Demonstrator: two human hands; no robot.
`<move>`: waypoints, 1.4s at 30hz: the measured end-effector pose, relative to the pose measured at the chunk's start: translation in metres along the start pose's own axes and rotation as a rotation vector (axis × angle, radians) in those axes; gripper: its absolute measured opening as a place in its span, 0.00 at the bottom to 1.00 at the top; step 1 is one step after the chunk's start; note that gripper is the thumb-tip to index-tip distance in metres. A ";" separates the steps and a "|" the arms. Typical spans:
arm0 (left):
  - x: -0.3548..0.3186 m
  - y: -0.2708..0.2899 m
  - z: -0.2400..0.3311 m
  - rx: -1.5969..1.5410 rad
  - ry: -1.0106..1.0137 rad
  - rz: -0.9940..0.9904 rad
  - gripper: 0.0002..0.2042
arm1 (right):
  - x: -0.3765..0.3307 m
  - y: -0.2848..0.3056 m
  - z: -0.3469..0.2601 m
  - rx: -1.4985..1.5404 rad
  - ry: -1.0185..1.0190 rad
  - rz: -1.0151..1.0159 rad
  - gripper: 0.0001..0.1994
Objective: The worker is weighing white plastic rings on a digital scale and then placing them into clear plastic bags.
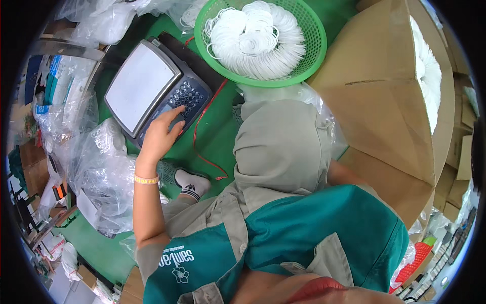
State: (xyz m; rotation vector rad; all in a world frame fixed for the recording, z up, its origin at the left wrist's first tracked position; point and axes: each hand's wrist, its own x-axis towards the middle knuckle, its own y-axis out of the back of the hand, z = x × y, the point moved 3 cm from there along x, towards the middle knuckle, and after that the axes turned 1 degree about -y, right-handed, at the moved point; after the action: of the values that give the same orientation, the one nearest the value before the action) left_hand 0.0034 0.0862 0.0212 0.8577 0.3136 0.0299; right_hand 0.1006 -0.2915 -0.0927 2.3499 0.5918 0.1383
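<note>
Left hand on the keypad of the weighing scale

I see the left hand (161,133) spread, fingertips pressing the scale (152,86) keys; the right hand is hidden behind the knee, I cannot tell its state. The green basket (314,45) of white rings (258,38) sits just beside the scale for easy reach; a brown carton (385,101) stands on the right.

The scale (152,86) has a smooth, matt metal platter and a dark plastic keypad body. The basket (314,45) is glossy green plastic mesh. The bags (101,167) are thin, clear, crinkled film. The box (385,101) is matt brown cardboard. The floor (217,131) is matt green.
</note>
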 end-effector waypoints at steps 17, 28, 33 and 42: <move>0.026 0.045 0.100 -0.823 -0.466 0.065 0.21 | 0.178 0.114 -0.236 1.023 0.492 -0.255 0.11; 0.029 0.118 0.123 -0.465 -0.670 0.599 0.26 | 0.167 0.077 -0.382 1.037 0.740 -1.044 0.08; 0.019 0.121 0.102 -0.368 -0.342 0.447 0.07 | 0.176 0.094 -0.374 1.181 0.676 -0.787 0.09; -0.021 0.084 0.102 -1.043 -0.040 0.204 0.16 | 0.134 0.024 -0.340 -0.237 1.294 -0.238 0.12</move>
State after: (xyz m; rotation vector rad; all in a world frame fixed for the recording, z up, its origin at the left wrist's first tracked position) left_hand 0.0208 0.0626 0.1517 -0.1499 0.1331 0.3363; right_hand 0.1421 -0.0395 0.1698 1.6836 1.3205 1.5646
